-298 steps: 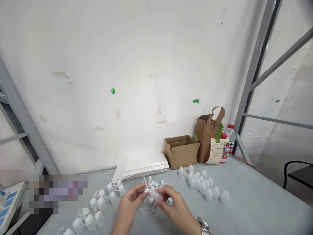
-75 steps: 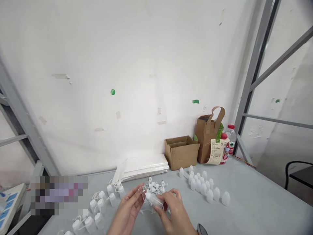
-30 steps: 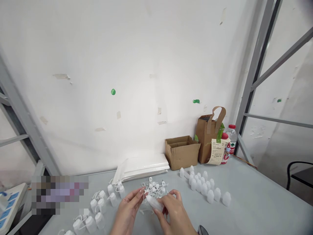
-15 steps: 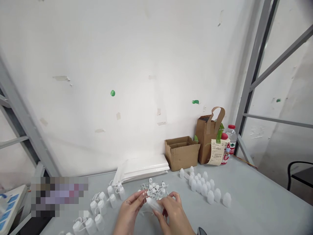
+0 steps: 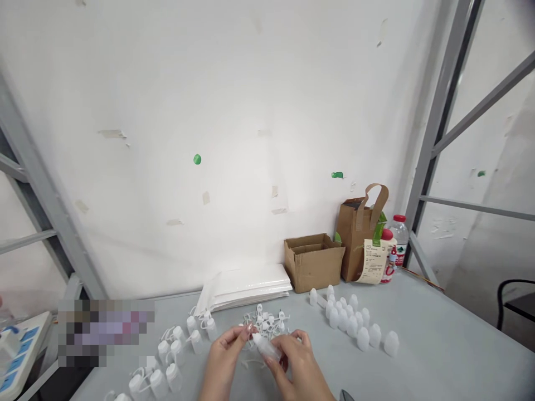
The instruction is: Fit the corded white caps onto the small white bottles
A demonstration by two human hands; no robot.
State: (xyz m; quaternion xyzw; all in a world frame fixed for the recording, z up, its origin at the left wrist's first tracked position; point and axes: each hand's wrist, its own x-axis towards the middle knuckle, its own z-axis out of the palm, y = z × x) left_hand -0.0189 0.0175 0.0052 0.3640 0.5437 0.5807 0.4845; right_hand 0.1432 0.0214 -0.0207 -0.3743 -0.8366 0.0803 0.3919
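Observation:
My right hand (image 5: 297,357) is closed round a small translucent plastic squeeze bottle (image 5: 266,346), tilted so that its narrow tip points up and left. At that tip, the thumb and forefinger of my left hand (image 5: 225,353) are pinched together; what lies between them is hidden. Just beyond my hands is a loose pile of small white caps with looped straps (image 5: 264,318). To the left stand several bottles with white strapped caps (image 5: 173,374). On the right are several whitish translucent pieces with rounded tops (image 5: 351,323).
Behind lie stacked white packets (image 5: 246,284), next to an open cardboard box (image 5: 315,267). A brown paper bag (image 5: 350,239) and a red-capped water bottle (image 5: 400,239) stand at the back right. A power strip (image 5: 25,351) is at the far left.
The view has shifted slightly, so the things on the table appear a little further right. My left fingertips have come slightly away from the bottle's tip; my right hand still holds the bottle.

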